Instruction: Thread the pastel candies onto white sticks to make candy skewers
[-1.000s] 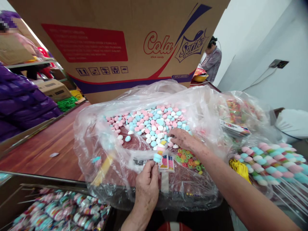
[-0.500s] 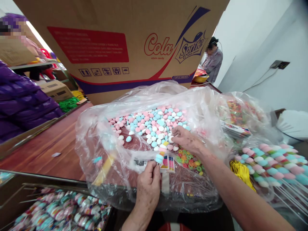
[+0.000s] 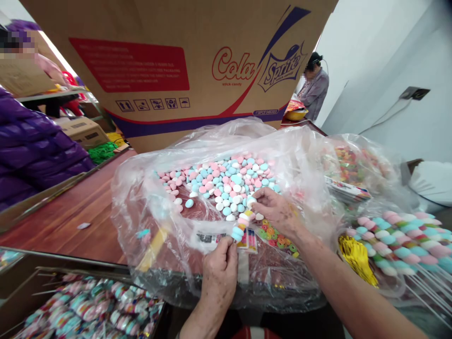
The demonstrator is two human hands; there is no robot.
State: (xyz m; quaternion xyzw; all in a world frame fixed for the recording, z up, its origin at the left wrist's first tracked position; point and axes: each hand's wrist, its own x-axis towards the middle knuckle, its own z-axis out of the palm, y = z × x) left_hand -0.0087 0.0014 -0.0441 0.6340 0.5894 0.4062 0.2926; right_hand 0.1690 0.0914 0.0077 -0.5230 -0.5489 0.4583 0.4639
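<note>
My left hand (image 3: 219,270) pinches the lower end of a candy skewer (image 3: 240,227), threaded with blue, pink and yellow pieces and tilted up to the right. At the skewer's upper end, my right hand (image 3: 277,212) has thumb and fingers closed on a pale marshmallow (image 3: 251,202). Whether that piece is on the stick, I cannot tell. Just beyond lies a spread of loose pink, blue and white marshmallows (image 3: 226,181) in an open clear plastic bag (image 3: 134,188). Gummy rings (image 3: 277,235) lie below my right wrist, and printed cards (image 3: 251,240) lie partly behind the skewer.
A large cardboard box (image 3: 141,28) stands behind the bag. Finished-looking candy skewers (image 3: 399,240) and gold ties (image 3: 356,261) are at right. Wrapped skewers (image 3: 92,306) fill a box at lower left. A person (image 3: 316,89) works at the back right.
The skewer has tilted further right, bringing its upper end to my right fingers. My right hand now pinches a marshmallow there; my left hand has shifted slightly right.
</note>
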